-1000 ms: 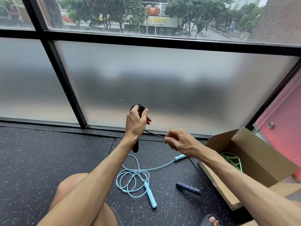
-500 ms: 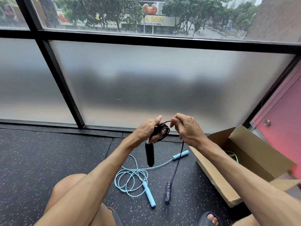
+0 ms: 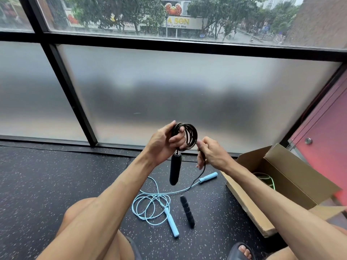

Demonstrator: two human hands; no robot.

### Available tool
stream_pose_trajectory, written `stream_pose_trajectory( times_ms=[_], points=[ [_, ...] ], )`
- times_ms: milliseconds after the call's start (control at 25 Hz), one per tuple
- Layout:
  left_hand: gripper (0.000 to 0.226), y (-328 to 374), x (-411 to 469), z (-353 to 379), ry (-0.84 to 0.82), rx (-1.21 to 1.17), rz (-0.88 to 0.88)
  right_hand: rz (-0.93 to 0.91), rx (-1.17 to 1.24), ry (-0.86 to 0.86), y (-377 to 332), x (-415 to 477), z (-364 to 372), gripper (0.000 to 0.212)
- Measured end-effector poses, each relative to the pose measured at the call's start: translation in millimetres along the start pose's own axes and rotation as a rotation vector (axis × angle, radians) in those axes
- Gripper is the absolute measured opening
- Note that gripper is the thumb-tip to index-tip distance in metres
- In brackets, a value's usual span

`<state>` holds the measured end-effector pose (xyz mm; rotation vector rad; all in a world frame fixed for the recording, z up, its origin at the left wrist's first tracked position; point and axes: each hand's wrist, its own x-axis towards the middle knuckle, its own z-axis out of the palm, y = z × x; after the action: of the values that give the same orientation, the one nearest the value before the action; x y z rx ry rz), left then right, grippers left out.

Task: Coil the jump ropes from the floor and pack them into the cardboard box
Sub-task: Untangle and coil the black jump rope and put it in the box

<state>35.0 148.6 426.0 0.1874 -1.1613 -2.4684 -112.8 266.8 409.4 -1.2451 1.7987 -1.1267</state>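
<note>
My left hand (image 3: pixel 163 145) holds a coil of the black jump rope (image 3: pixel 190 135) in the air, and one black handle (image 3: pixel 175 169) hangs below it. My right hand (image 3: pixel 213 154) pinches the rope just beside the coil; the free end runs down to the second black handle (image 3: pixel 187 211), which lies on the floor. A light blue jump rope (image 3: pixel 152 205) lies loosely looped on the floor below my hands. The open cardboard box (image 3: pixel 287 167) stands at the right with a green rope (image 3: pixel 266 180) inside.
I am at a frosted glass wall (image 3: pixel 169 94) with black frames on a dark speckled rubber floor (image 3: pixel 37 181). A pink door (image 3: pixel 324 139) is at the far right. My knee (image 3: pixel 84 212) and a sandalled foot (image 3: pixel 242 250) are at the bottom.
The coil in my left hand has gained loops and been raised. My right hand has brought more rope up to it, and the loose black handle has shifted right across the floor.
</note>
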Motion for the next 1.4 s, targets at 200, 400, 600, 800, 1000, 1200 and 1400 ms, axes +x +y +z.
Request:
stream_pose_trajectory(
  times_ms=[200, 400, 600, 800, 1000, 1200, 1400],
  points=[
    [0.036, 3.5, 7.0, -5.9, 0.260, -0.020, 0.210, 0.272, 0.122, -0.290, 3.4, -17.1, 13.8, 0.016],
    [0.024, -1.8, 10.1, -13.9, 0.548, 0.264, 0.360, 0.275, 0.037, -0.400, 3.5, -20.6, 15.3, 0.020],
    [0.025, -3.9, 9.7, -18.1, 0.693, 0.625, 0.529, 0.263, -0.125, -0.412, 5.8, -20.1, 12.0, 0.019],
    [0.024, -2.6, 6.8, -21.0, 0.721, 1.009, 0.565, 0.094, -0.180, -0.291, -0.2, -18.4, 8.8, 0.015],
    [0.018, -0.9, 6.8, -27.1, 0.518, 1.210, 0.333, -0.127, -0.357, -0.144, -13.3, -16.7, 1.7, 0.018],
    [0.028, -12.3, 6.2, -16.6, 0.201, 1.129, -0.057, -0.293, -0.435, 0.047, -18.2, -11.7, -6.2, 0.017],
    [0.052, -6.9, -0.6, -2.9, 0.112, 0.790, -0.180, -0.335, -0.430, 0.162, -13.8, -6.6, -14.6, 0.019]
  ],
)
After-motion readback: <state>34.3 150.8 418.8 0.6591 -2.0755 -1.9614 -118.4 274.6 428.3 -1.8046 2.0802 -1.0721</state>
